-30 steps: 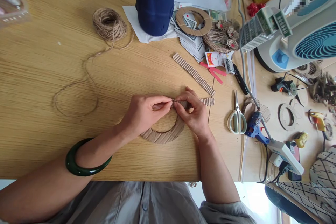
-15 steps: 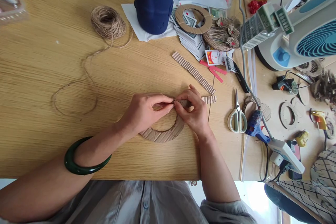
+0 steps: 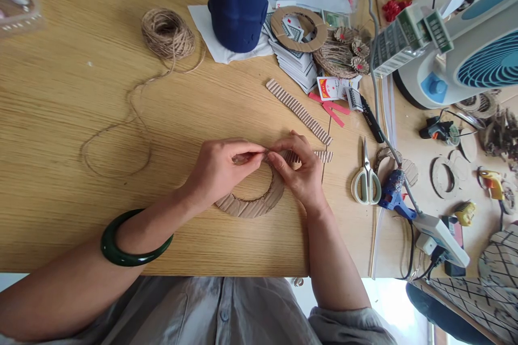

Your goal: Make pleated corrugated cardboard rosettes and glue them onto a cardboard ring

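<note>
The left forearm point(image 3: 162, 221) slants up through the bangle point(image 3: 110, 247), and the left hand point(image 3: 218, 170) lies above and to the right of the bangle, back of the hand up, wrist almost straight, thumb and forefinger stretched out with their tips brought together. Farther right of the bangle, the right forearm point(image 3: 335, 259) rises more steeply from a rolled sleeve point(image 3: 348, 326). The right hand point(image 3: 299, 170) leans in toward the left, thumb and bent forefinger pinching, fingertips of both hands close together

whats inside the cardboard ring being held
The wooden tabletop shows through the cardboard ring; the left hand covers part of the opening, and what lies behind the hand can't be seen.
</note>
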Tool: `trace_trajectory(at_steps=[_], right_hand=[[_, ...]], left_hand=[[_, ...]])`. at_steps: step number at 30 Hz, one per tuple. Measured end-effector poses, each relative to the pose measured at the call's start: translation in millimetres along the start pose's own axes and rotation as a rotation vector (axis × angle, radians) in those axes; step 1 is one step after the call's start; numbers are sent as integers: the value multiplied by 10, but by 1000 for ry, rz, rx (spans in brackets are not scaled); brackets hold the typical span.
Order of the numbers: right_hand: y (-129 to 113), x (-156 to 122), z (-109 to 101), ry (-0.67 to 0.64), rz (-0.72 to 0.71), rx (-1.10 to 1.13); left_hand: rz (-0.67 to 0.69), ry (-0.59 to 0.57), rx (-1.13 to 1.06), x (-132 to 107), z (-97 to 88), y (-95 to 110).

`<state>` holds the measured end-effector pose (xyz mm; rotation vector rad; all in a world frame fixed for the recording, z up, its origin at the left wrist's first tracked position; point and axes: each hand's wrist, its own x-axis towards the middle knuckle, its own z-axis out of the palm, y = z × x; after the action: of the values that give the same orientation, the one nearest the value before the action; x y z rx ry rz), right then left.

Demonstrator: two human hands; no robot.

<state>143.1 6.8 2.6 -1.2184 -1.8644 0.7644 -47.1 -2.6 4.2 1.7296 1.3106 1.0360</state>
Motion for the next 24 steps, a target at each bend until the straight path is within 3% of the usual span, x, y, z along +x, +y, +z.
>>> trace_trajectory(at_steps=[9, 16, 24], right_hand=[[-34, 15, 19, 33, -187, 12], [-50, -3, -37, 41, -6, 75], [-10, -9, -4, 16, 67, 120]], left_hand=[[61, -55, 19, 7, -6, 40], [23, -72, -6, 7, -26, 59], [80, -75, 58, 3, -13, 62]])
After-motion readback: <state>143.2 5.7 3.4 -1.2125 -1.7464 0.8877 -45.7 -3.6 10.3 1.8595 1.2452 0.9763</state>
